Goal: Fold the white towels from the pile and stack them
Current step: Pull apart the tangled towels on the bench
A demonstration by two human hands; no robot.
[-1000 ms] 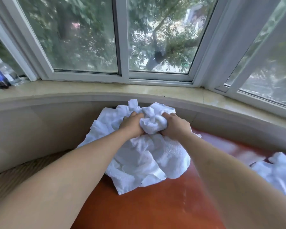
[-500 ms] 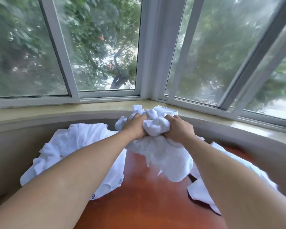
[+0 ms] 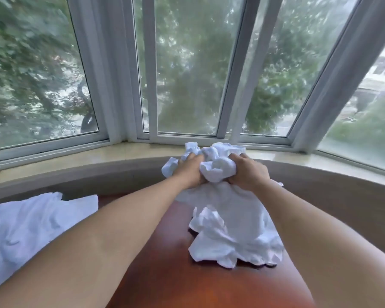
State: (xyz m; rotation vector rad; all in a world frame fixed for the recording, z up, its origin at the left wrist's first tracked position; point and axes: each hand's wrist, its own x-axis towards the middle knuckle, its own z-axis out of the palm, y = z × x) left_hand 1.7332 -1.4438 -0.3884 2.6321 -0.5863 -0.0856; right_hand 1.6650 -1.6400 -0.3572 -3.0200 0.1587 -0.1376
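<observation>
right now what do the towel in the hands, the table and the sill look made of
Towel: white terry cloth, likely cotton; nubbly matte pile, soft crumpled folds where the left hand and right hand bunch it.
Table: reddish-brown wood or veneer, glossy; it shows a sheen.
Sill: pale polished stone, perhaps marble; smooth with faint reflections, hard to be sure.

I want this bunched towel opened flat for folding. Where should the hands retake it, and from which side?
Both hands, left and right, clutch the towel by a wad at its top, so it hangs crumpled onto the table. Probably better: pinch the loose edge points at its lower end, coming from the near side, one hand at each, then spread apart.
</observation>
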